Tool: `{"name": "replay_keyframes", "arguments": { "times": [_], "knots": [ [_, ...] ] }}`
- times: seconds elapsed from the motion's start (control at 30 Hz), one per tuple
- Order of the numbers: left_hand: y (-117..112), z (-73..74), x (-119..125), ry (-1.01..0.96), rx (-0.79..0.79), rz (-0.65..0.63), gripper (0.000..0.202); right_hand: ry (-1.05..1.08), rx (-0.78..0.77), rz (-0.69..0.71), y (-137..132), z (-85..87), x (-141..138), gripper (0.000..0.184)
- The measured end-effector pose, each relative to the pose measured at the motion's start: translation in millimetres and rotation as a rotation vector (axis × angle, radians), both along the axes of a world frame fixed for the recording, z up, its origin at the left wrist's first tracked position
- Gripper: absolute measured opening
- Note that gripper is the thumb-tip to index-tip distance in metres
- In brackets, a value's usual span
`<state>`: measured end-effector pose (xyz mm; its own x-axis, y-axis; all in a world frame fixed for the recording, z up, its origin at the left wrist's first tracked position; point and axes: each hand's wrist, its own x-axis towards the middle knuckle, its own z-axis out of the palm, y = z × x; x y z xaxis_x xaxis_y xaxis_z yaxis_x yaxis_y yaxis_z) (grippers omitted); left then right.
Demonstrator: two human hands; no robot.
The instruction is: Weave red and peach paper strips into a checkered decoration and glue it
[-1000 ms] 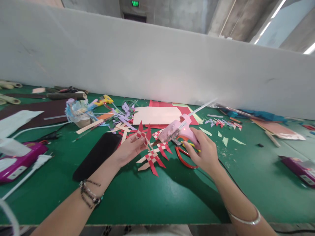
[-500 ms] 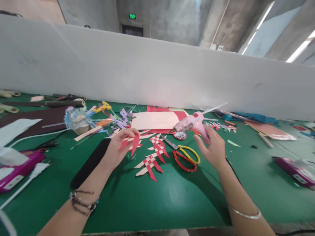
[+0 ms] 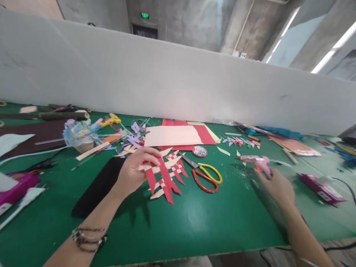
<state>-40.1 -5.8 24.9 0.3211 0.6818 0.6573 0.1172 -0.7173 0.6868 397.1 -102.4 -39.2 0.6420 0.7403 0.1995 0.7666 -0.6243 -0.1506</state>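
Note:
My left hand [image 3: 133, 171] is closed on a woven red and cream paper piece [image 3: 158, 170], held just above the green table [image 3: 200, 218]. More woven red and cream pieces [image 3: 172, 177] lie on the table right behind it. Far out to the right, my right hand [image 3: 275, 183] grips the handle of a pink glue gun [image 3: 254, 161], which rests low at the table surface with its nozzle pointing left. Red and yellow scissors [image 3: 204, 174] lie between my two hands.
Cream and red paper sheets [image 3: 178, 135] lie at the back centre near a small round tape roll [image 3: 199, 151]. Purple and cream scraps [image 3: 130, 137], a yellow glue gun [image 3: 111, 119] and a cup of strips [image 3: 79, 135] sit left. A black strip [image 3: 97, 187] lies near my left arm. A white partition [image 3: 167, 78] stands behind.
My right hand carried the pink glue gun from the centre out to the right and down to the table. My left hand turned the woven piece and kept hold of it.

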Motion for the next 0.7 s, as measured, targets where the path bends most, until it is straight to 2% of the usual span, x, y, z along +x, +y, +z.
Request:
{"name": "replay_keyframes", "arguments": {
  "times": [0.07, 0.13, 0.2, 0.27, 0.33, 0.4, 0.5, 0.57, 0.63, 0.7],
  "knots": [
    [2, 0.0, -2, 0.053, 0.027, 0.015, 0.011, 0.016, -0.111, 0.065, 3, -9.9, 4, 0.051],
    [4, -0.2, -5, 0.07, 0.049, 0.049, 0.009, -0.032, -0.196, 0.126, 6, -12.3, 3, 0.051],
    [7, -0.7, -8, 0.064, 0.052, 0.078, 0.009, -0.168, -0.211, 0.136, 8, -6.2, -4, 0.052],
    [9, -1.7, -12, 0.06, 0.038, 0.101, 0.01, -0.32, -0.142, 0.133, 10, 6.9, -20, 0.051],
    [11, -2.8, -16, 0.077, 0.024, 0.122, 0.011, -0.368, -0.001, 0.192, 10, 23.6, -48, 0.045],
    [12, -3.9, -22, 0.107, 0.023, 0.138, 0.013, -0.221, 0.09, 0.427, 9, 39.1, -87, 0.036],
    [13, -6.0, -30, 0.127, 0.024, 0.139, 0.013, 0.093, 0.028, 0.749, 6, 52.1, -157, 0.034],
    [14, -8.3, -35, 0.124, 0.023, 0.141, 0.012, 0.224, -0.043, 0.953, 5, 51.8, -200, 0.039],
    [15, -11.2, -38, 0.114, 0.013, 0.141, 0.011, 0.199, -0.056, 1.079, 9, 46.1, -231, 0.047],
    [17, -14.4, -39, 0.12, -0.008, 0.141, 0.01, 0.133, -0.067, 1.149, 15, 38.1, -250, 0.056]
  ]
}}
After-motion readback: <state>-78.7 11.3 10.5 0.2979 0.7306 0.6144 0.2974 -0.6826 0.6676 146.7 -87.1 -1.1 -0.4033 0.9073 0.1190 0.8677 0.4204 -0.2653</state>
